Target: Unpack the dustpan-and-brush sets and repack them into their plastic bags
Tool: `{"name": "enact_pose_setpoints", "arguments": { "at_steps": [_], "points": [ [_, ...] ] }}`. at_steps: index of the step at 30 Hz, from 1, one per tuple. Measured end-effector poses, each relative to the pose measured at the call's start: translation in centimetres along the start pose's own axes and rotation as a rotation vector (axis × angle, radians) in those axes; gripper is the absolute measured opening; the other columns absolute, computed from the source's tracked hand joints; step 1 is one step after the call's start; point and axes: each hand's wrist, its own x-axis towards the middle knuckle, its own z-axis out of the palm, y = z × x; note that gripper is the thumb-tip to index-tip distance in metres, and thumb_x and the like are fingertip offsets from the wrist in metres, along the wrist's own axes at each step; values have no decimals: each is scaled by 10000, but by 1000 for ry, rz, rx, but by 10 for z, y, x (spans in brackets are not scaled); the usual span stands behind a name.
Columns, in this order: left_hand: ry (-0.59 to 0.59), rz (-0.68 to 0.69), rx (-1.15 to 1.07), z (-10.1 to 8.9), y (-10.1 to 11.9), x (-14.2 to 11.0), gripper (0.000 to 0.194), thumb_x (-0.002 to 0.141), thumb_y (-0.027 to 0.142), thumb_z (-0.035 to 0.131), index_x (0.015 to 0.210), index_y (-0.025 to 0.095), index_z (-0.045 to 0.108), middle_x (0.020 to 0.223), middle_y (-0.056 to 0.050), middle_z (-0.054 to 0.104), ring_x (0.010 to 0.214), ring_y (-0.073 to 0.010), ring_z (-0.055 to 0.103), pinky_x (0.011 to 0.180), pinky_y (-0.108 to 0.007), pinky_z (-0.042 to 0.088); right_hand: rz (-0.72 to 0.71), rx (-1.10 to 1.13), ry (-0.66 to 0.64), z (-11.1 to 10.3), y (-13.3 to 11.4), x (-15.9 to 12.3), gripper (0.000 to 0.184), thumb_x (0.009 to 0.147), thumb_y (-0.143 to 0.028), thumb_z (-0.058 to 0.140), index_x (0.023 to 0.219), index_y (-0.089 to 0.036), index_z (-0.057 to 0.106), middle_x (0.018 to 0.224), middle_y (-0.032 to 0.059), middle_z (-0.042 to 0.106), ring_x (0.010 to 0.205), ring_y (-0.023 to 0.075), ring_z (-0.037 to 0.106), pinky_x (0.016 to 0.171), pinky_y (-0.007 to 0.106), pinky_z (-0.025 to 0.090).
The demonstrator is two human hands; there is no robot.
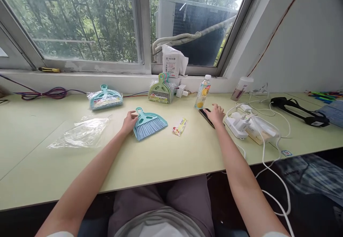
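Note:
A light-blue dustpan [158, 118] lies on the table with a small blue-bristled brush [150, 127] nested in it. My left hand [130, 120] is at its left side, the fingers curled against the edge near the handle. A black phone [205, 115] lies flat to the right. My right hand [215, 115] rests over the phone's right side, thumb on its surface and the other fingers apart. Between the hands is a printed yellow-and-white card [180, 126]. Crumpled clear plastic wrap [83, 133] is spread left of my left hand.
Behind stand a wrapped blue dustpan set [105, 97] and a stack of dustpans [161, 90]. A drink bottle [203, 92] is upright behind the phone. On the right are a power strip [237, 126], white cables, a clear box [261, 133] and a black strap [297, 112].

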Motion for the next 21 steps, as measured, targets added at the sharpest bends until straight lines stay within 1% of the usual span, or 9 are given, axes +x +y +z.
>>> {"name": "enact_pose_setpoints", "arguments": {
  "at_steps": [1,2,3,5,6,10,15,19,21],
  "points": [
    [4,3,16,0,1,-1,400,791,201,551,1188,206,501,1105,-86,681,1023,-193,640,928,-358,483,56,-51,17,2,4,5,735,771,-604,584,1321,-138,440,1331,236,509,1278,355,426,984,490,358],
    [5,7,30,0,2,-3,384,797,195,540,1179,204,506,1108,-87,680,1024,-191,640,929,-353,480,109,-74,-31,5,8,10,815,751,-637,580,1356,-123,394,1344,255,488,1299,374,396,1004,522,327],
    [3,9,42,0,3,-4,370,799,190,530,1168,201,511,1107,-87,680,1021,-190,640,929,-349,479,150,-77,-111,8,10,15,879,731,-665,579,1382,-118,355,1343,262,485,1302,382,394,1015,539,309],
    [-8,13,51,0,5,-6,354,800,182,514,1154,198,515,1094,-84,684,1011,-186,643,922,-340,481,178,-73,-227,15,12,21,957,692,-688,598,1414,-135,300,1348,259,481,1302,381,401,1028,554,290],
    [-16,16,52,0,6,-7,350,800,181,508,1149,198,516,1084,-81,687,1007,-184,644,919,-336,482,172,-81,-242,19,13,24,975,675,-678,624,1422,-151,284,1363,254,470,1310,379,393,1034,561,278],
    [-33,33,66,-1,8,-9,347,805,193,497,1152,184,520,1070,-86,686,1003,-184,640,909,-321,480,157,-108,-184,29,12,27,986,636,-593,706,1420,-188,268,1409,237,432,1344,379,337,1048,600,216],
    [-48,37,88,0,7,-10,364,820,189,486,1183,186,517,1073,-84,677,992,-191,632,891,-324,479,186,-66,-149,34,16,28,980,630,-604,697,1407,-199,259,1414,226,437,1365,357,300,1064,608,172],
    [-56,41,86,0,5,-10,382,836,183,482,1217,175,509,1080,-91,665,1007,-187,618,887,-309,473,199,-58,-122,38,17,28,913,605,-642,693,1314,-172,362,1346,228,496,1339,348,331,1063,591,176],
    [-31,35,85,2,4,-10,400,845,192,477,1243,155,501,1107,-107,650,997,-184,616,886,-305,474,200,-56,-92,39,17,28,867,594,-660,689,1247,-162,411,1295,238,526,1315,355,354,1049,592,188]
  ]
}}
